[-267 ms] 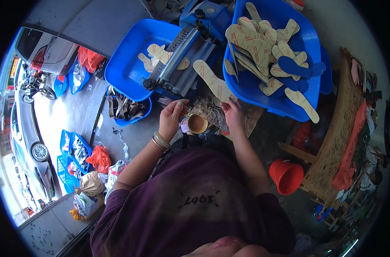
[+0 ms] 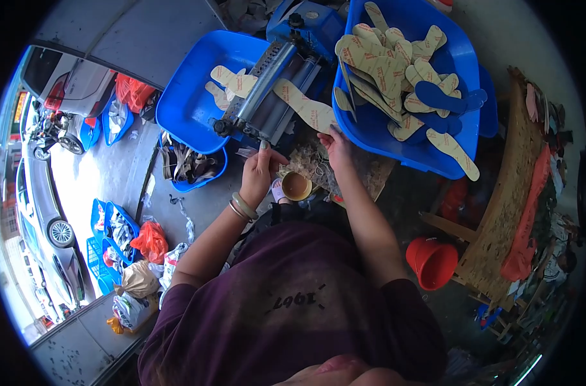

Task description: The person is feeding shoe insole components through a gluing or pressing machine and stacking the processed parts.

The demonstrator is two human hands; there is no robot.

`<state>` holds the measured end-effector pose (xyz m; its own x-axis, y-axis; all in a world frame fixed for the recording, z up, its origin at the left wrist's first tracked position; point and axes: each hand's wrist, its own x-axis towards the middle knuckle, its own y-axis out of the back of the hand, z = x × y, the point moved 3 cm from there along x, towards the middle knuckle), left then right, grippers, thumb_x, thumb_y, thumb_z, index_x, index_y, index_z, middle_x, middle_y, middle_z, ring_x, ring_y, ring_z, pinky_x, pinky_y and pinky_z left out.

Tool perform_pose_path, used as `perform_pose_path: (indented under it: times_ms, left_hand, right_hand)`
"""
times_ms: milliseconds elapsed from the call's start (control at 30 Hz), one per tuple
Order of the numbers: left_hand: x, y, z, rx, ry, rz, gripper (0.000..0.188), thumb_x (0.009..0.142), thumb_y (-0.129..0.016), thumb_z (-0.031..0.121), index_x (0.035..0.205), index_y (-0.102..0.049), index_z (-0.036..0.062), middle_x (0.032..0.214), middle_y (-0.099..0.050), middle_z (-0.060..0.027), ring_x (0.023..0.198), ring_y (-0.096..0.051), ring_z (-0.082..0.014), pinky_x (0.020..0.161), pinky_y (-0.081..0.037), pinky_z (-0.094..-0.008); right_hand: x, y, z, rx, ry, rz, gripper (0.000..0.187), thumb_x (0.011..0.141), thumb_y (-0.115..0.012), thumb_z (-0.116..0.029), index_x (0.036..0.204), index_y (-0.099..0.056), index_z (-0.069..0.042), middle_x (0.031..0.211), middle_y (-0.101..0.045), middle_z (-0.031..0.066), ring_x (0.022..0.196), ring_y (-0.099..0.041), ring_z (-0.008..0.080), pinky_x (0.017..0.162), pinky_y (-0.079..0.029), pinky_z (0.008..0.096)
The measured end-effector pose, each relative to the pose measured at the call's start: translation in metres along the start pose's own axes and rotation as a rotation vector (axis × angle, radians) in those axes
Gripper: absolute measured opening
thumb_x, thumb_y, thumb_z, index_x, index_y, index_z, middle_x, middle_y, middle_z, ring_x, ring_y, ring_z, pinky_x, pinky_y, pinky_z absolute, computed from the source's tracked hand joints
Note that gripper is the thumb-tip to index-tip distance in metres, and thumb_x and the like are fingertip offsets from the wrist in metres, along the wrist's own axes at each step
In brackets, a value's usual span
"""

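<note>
A cream shoe insole [image 2: 308, 110] with printed backing spans from my right hand to the roller machine [image 2: 257, 96], its far end lying against the rollers. My right hand [image 2: 338, 149] pinches the near end between thumb and fingers. Just in front of the machine is my left hand [image 2: 259, 168], thumb raised apart from the fingers, with nothing visible in it. More insoles [image 2: 383, 67], mostly cream and a few blue on top, are heaped in the large blue tub [image 2: 457, 42] at the right. Several cream insoles [image 2: 232, 82] lie in the blue tub [image 2: 183, 77] left of the rollers.
Below the machine stand a small round container [image 2: 297, 186] of brown contents and a board with scraps [image 2: 312, 161]. A blue basin [image 2: 223, 168] of dark strips sits at left. Toward the right are a red bucket [image 2: 432, 262] and a worn wooden bench [image 2: 492, 238].
My right hand has moved up and left, carrying the insole's far end onto the rollers. The left thumb has lifted away from the fingers.
</note>
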<state>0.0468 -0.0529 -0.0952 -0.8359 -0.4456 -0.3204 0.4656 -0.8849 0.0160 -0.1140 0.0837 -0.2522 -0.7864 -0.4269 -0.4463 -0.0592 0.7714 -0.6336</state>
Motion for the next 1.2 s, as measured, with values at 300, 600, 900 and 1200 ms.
perform_pose_path:
  times_ms: [300,600,900,1200]
  left_hand:
    - [0.080,-0.078,0.064,0.664,-0.351,0.089,0.046,0.088,-0.053,0.045,0.092,-0.060,0.0002,0.078,-0.064,-0.0123,0.068,-0.062,-0.0241,0.060,-0.047,-0.0344]
    - [0.103,-0.061,0.099,0.721,-0.326,0.080,0.033,0.081,-0.051,0.031,0.083,-0.062,-0.0003,0.070,-0.060,-0.0229,0.068,-0.060,-0.0378,0.064,-0.046,-0.0426]
    - [0.026,0.034,0.082,0.386,0.093,-0.228,0.026,0.089,-0.050,0.021,0.098,-0.063,-0.0007,0.068,-0.054,0.0035,0.058,-0.046,-0.0048,0.054,-0.039,-0.0210]
    - [0.033,0.060,0.051,0.555,0.068,-0.221,0.026,0.088,-0.054,0.026,0.096,-0.061,0.0016,0.075,-0.059,-0.0024,0.059,-0.050,-0.0131,0.058,-0.043,-0.0260]
  right_hand:
    - [-0.017,-0.026,0.008,-0.091,-0.057,-0.105,0.033,0.089,-0.058,-0.018,0.117,-0.047,-0.004,0.103,-0.059,0.0091,0.080,-0.063,0.0150,0.066,-0.050,0.0236]
    - [-0.086,0.005,-0.011,-0.186,-0.228,-0.160,0.042,0.088,-0.060,-0.023,0.122,-0.047,-0.004,0.105,-0.061,0.0102,0.087,-0.063,0.0166,0.072,-0.047,0.0242]
    - [-0.096,0.005,-0.008,0.339,-0.306,-0.429,0.052,0.086,-0.058,-0.030,0.129,-0.042,-0.005,0.121,-0.054,0.0161,0.101,-0.061,0.0319,0.073,-0.056,0.0336]
    - [-0.111,0.016,-0.019,0.322,-0.283,-0.566,0.061,0.084,-0.060,-0.010,0.137,-0.030,-0.006,0.120,-0.054,0.0161,0.094,-0.064,0.0272,0.069,-0.056,0.0304]
